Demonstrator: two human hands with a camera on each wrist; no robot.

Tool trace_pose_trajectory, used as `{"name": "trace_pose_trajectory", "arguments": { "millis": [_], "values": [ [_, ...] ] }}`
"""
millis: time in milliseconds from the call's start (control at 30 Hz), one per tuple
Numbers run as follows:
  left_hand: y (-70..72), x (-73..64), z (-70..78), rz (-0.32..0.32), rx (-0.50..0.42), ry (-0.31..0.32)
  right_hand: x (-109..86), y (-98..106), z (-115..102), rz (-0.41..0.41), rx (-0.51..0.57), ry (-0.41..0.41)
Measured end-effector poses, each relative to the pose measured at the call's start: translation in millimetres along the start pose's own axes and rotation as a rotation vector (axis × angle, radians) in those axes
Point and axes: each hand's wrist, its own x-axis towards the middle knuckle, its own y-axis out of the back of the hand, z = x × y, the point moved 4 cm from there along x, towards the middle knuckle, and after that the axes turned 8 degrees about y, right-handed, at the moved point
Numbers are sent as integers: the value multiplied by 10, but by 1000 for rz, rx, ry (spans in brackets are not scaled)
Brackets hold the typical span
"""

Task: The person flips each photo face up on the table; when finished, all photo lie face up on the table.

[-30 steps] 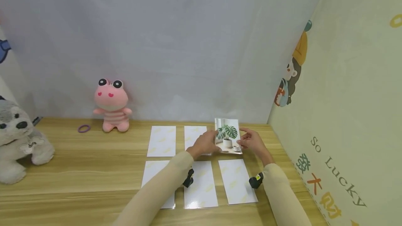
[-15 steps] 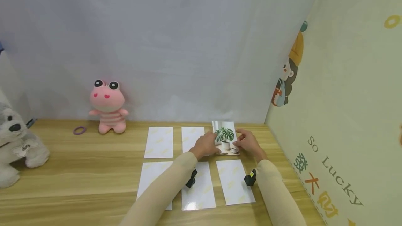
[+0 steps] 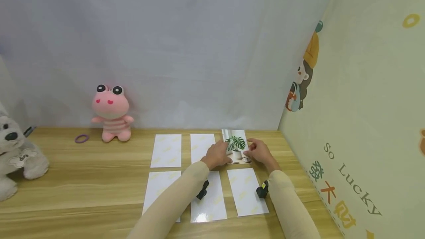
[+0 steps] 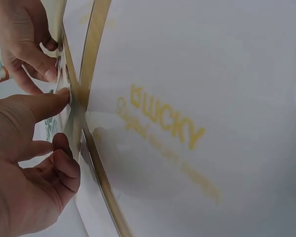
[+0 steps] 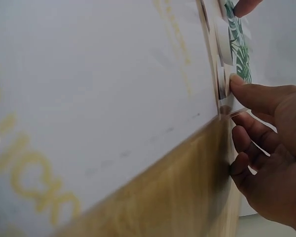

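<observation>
A photo card point(image 3: 236, 144) with a green potted monstera and a cup printed on it lies at the right end of the back row of cards. My left hand point(image 3: 217, 154) pinches its left edge, thumb on the front, and covers part of a white-backed card point(image 3: 201, 144) beside it. At its right edge my right hand point(image 3: 260, 151) holds it between thumb and fingers. In the right wrist view the right thumb point(image 5: 256, 96) presses on the card's lower part. The left wrist view has the left hand point(image 4: 24, 168) and the right hand point(image 4: 24, 42) facing each other across it.
More white-backed cards with faint yellow print lie around: one at back left point(image 3: 166, 150), and a front row of a left point(image 3: 159, 185), a middle point(image 3: 209, 202) and a right card point(image 3: 247, 193). A pink plush point(image 3: 114, 111), purple ring point(image 3: 81, 138) and dog plush point(image 3: 23, 154) are left.
The photo card, raised slightly at first, has come down onto the tabletop between both hands. The whole view has shifted a little, so things appear farther left. Both hands keep their grip.
</observation>
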Motion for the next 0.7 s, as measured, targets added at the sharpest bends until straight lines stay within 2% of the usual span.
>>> {"name": "trace_pose_trajectory", "arguments": {
  "millis": [233, 700],
  "values": [
    [12, -4, 50, -34, -14, 45, -9, 6, -47, -17, -34, -26],
    [4, 50, 65, -92, 30, 69, -2, -12, -25, -52, -86, -49]
  ]
}}
